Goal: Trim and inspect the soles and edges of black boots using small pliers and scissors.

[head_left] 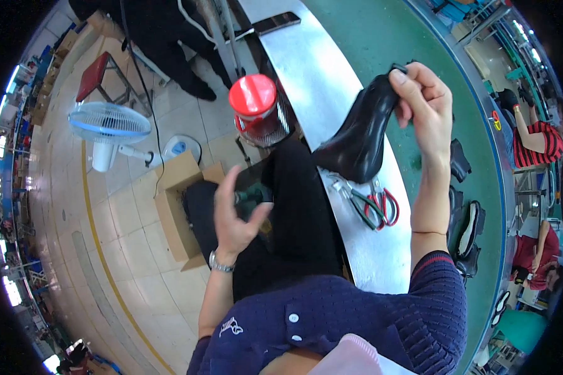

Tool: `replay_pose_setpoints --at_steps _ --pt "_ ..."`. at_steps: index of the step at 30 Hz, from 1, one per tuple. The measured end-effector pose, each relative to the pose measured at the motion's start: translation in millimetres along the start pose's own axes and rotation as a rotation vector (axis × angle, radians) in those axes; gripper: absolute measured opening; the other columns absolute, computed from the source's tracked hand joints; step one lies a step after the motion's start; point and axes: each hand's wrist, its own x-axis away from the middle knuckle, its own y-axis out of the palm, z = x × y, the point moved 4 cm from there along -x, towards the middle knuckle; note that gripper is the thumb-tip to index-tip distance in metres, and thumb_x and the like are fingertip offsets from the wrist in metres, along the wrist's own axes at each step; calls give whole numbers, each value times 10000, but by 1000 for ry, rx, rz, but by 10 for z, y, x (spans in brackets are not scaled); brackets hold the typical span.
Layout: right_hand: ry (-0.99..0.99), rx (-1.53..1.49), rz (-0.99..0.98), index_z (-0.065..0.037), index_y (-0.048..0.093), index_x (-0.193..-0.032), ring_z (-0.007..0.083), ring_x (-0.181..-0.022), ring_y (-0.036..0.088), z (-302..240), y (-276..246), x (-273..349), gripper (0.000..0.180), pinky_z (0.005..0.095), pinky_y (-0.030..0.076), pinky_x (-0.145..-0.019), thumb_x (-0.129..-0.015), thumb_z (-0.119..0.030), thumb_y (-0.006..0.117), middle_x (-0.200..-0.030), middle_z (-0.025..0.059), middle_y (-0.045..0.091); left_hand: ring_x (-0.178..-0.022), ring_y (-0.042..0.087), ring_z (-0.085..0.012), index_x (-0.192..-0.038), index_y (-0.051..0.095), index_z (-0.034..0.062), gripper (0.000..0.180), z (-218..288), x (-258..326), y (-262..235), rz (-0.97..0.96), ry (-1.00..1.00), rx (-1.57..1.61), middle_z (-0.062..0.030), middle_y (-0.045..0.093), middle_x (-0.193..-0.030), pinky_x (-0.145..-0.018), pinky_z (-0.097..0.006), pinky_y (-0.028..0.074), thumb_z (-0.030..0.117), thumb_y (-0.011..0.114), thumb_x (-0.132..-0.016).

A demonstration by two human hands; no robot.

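My right hand (pixel 422 103) pinches the top edge of a black leather boot (pixel 366 131), which hangs with its toe low over the silver metal bench strip (pixel 381 269). Whether the toe rests on the metal, I cannot tell. Just below the boot lie a red-handled tool (pixel 391 209) and a green-handled tool (pixel 364 211), their working ends partly under or beside it. My left hand (pixel 233 215), with a watch on its wrist, is raised over my lap. Its fingers are spread and nothing is in them.
Left of the bench stands a red-lidded jar (pixel 253 97) in a wire basket. An open cardboard box (pixel 175 219), a fan (pixel 109 122) and a red stool (pixel 94 76) are on the left. A phone (pixel 276 23) lies far back. Black shoes (pixel 470 228) sit on the green surface; people work beyond.
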Motion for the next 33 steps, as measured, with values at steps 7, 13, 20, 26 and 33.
replay_pose_setpoints --at_steps 7,13,20,26,33 --pt "320 -244 -386 -50 563 -710 33 -425 450 50 1006 625 249 189 319 -407 -902 -160 677 -509 -34 494 -1430 259 -225 -1533 90 36 1056 209 129 367 -515 1 793 -127 232 -1563 -1157 -344 209 69 773 -729" --pt "316 -106 -481 -1 661 -1052 45 -579 544 451 1340 909 237 209 471 -527 -959 -210 602 -655 -5 574 -1444 219 -201 -1532 86 35 1041 -258 559 314 -325 -163 736 -119 173 -1585 -1165 -330 189 37 760 -738" --pt "165 727 -313 -9 592 -1225 258 -824 640 983 859 1319 357 355 510 -770 -908 -167 629 -900 145 652 -1307 422 -194 -1539 68 60 1163 -411 878 -61 -109 -260 700 -100 389 -1469 -1095 -330 314 54 843 -672" --pt "176 1235 -286 -3 525 -1310 336 -1125 542 1506 262 2061 491 408 430 -937 -861 -147 664 -1220 195 550 -1144 542 -193 -1373 427 27 681 -1054 1452 -589 127 -755 1014 -67 573 -1238 -1018 -347 406 107 755 -783" --pt "479 924 -297 35 573 -1247 285 -997 613 1646 117 1931 457 389 465 -883 -852 -181 648 -1105 187 625 -1002 614 -175 -1272 513 13 508 -893 1171 -626 -37 -978 916 -66 625 -1128 -877 -335 504 306 683 -894"
